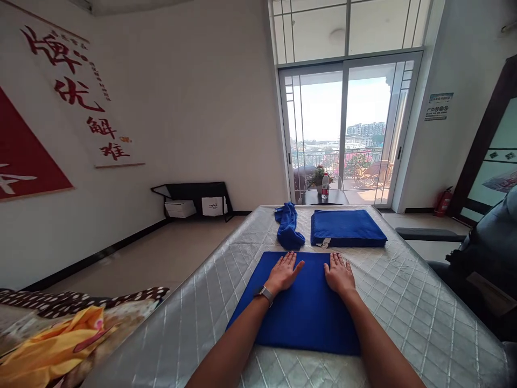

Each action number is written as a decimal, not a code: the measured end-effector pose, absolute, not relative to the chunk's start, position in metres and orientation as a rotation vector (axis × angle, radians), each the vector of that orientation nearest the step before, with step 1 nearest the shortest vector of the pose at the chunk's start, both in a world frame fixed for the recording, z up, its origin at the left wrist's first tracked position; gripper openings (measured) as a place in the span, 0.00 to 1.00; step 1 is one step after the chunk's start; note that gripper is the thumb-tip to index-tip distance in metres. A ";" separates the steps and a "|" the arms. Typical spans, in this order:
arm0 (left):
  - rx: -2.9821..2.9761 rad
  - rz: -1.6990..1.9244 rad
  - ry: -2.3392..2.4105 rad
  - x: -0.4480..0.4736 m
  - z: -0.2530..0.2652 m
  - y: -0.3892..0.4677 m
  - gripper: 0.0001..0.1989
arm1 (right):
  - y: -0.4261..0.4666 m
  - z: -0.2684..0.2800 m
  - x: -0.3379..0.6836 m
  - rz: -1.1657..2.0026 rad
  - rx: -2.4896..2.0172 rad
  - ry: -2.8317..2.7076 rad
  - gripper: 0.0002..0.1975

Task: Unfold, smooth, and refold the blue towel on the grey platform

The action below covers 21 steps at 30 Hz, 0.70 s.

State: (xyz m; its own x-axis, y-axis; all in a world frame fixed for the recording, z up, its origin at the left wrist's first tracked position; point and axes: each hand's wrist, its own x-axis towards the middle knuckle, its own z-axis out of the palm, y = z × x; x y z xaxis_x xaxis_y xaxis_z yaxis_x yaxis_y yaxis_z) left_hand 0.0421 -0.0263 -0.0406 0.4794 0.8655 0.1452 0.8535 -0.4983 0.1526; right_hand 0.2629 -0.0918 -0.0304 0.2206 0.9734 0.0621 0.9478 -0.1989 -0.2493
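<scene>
A blue cloth (307,318) lies flat and smooth on the silver quilted cover (396,312) in front of me. My left hand (285,272), with a watch on its wrist, rests palm down near the cloth's far left part, fingers stretched out and thumb apart. Close to the far right corner, my right hand (340,274) also lies flat on the cloth with its fingers extended. Neither hand grips anything. Beyond the fingertips sits a stack of folded blue cloths (347,226) with a white tag at its near edge. Left of that stack is a crumpled blue cloth (288,226).
A small dark table (323,198) bearing a bottle (325,186) and a plant stands past the far edge, before the sliding glass doors. Yellow and dotted fabric (64,345) lies at lower left. A dark padded seat (493,237) is at right.
</scene>
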 end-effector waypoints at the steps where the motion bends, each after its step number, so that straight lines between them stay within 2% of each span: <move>1: 2.623 0.301 1.586 0.027 -0.041 -0.023 0.41 | -0.092 -0.030 0.263 0.163 -2.262 -1.820 0.34; 8: 2.498 0.341 1.810 -0.039 -0.050 -0.007 0.42 | -0.090 -0.032 0.264 0.174 -2.281 -1.825 0.34; 21: 2.429 0.492 1.822 -0.035 -0.044 -0.015 0.49 | -0.083 -0.040 0.265 0.002 -2.354 -1.868 0.34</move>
